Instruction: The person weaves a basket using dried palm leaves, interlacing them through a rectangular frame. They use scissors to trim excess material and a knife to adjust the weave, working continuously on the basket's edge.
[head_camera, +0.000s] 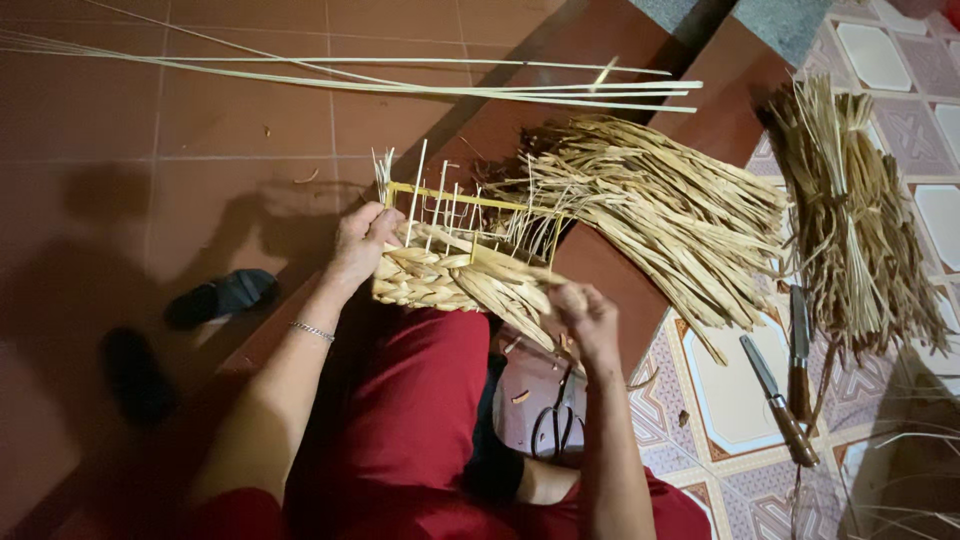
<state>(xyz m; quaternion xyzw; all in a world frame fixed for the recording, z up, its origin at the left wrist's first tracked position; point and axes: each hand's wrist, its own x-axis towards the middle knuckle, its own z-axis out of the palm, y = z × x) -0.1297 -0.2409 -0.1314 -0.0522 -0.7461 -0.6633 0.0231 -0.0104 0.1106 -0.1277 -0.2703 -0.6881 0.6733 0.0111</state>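
Both hands (360, 245) (588, 312) grip basket (450, 275); scissors (556, 428), knives (782, 400) nearby.

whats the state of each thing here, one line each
basket: half woven, lower walls done, bare stakes standing up, on the lap
left hand: grip shut on the basket's left end
right hand: grip shut on the weaving strands at the basket's right side
loose fibre pile: spread out on the floor
tied bundle: bound, lying on the tiles
two knives: lying flat, untouched
scissors: on the floor, blades look shut
long thin canes: lying loose on the floor
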